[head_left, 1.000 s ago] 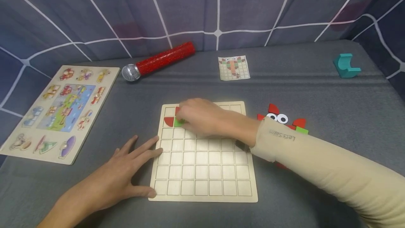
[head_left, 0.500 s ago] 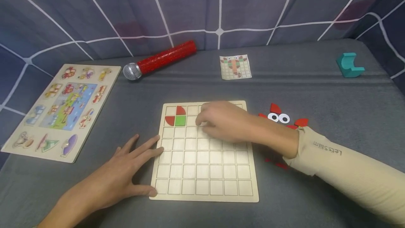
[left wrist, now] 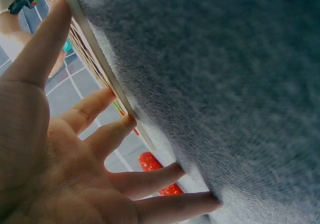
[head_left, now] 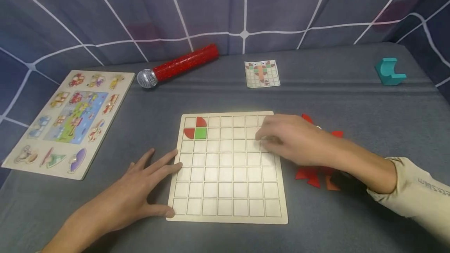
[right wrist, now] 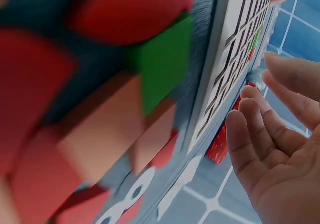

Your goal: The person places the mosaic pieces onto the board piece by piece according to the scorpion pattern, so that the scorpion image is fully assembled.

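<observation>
A wooden grid board (head_left: pixel 225 167) lies in the middle of the table. Near its far left corner sit two red quarter-circle pieces (head_left: pixel 201 122) and a green square (head_left: pixel 200 133). My left hand (head_left: pixel 123 194) is spread, its thumb and some fingertips touching the board's left edge. Over the board's right edge, my right hand (head_left: pixel 295 139) has loosely bent fingers with nothing between them, as the right wrist view confirms. Partly hidden under it is a pile of loose pieces: red ones (head_left: pixel 314 179), an orange one (head_left: pixel 331 184), a green square (right wrist: pixel 165 59) and white eye pieces (right wrist: pixel 137 191).
Behind the board lies a small pattern card (head_left: pixel 262 74) with a coloured figure on a grid. A red microphone (head_left: pixel 186 63) lies to its left. At far left is a picture knob puzzle (head_left: pixel 66 124); a teal holder (head_left: pixel 389 72) stands at far right.
My right hand has drawn back rightward from the pieces at the board's far left corner, uncovering the green square and the upper red quarter circle. The left hand stays put.
</observation>
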`<state>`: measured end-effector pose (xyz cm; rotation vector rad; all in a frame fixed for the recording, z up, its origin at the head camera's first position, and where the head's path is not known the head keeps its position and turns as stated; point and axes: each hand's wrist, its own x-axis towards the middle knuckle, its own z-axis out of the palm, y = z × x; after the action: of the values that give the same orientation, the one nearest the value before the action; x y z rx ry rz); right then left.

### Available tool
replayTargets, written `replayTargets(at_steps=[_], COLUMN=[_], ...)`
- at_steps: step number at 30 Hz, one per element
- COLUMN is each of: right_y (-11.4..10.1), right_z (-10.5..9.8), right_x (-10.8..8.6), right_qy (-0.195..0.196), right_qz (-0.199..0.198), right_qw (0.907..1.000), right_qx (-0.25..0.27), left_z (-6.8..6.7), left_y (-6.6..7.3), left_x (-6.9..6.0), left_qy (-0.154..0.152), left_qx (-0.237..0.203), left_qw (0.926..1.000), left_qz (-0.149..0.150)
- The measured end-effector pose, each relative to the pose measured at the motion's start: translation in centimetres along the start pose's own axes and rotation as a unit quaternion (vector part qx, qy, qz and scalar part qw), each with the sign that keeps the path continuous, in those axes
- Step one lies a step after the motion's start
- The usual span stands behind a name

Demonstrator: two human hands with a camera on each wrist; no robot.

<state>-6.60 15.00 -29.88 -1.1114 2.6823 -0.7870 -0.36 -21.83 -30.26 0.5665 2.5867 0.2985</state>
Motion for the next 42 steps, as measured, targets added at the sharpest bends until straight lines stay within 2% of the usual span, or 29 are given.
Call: replayTargets(at_steps=[5, 11, 18, 33, 42], right_y=[0.9, 1.9, 2.8, 4.1, 4.8], right_z=[-0.7, -1.2, -1.4, -2.1, -2.2], right_x=[-1.6, -3.0, -4.0, -4.7, -4.5], right_qy=[0.009, -0.003, -0.015, -0.008, -0.009], right_qz=[0.018, 0.051, 0.068, 0.103, 0.103], right_qw=[0.9997, 0.9984, 0.9966, 0.9921, 0.9915], right_qx=[-0.012, -0.025, -0.044, -0.070, -0.079], left_z=[0.0, -0.1, -0.1, -0.1, -0.1], left_y=[-0.1, -0.2, -0.1, 0.0, 0.0], left_x=[0.0, -0.1, -0.2, 0.0, -0.1], left_qy=[0.001, 0.000, 0.001, -0.004, 0.000], left_qx=[-0.003, -0.003, -0.003, -0.003, -0.005], left_qw=[1.0000, 0.9999, 0.9999, 1.0000, 1.0000], left_qz=[0.008, 0.011, 0.011, 0.003, 0.004])
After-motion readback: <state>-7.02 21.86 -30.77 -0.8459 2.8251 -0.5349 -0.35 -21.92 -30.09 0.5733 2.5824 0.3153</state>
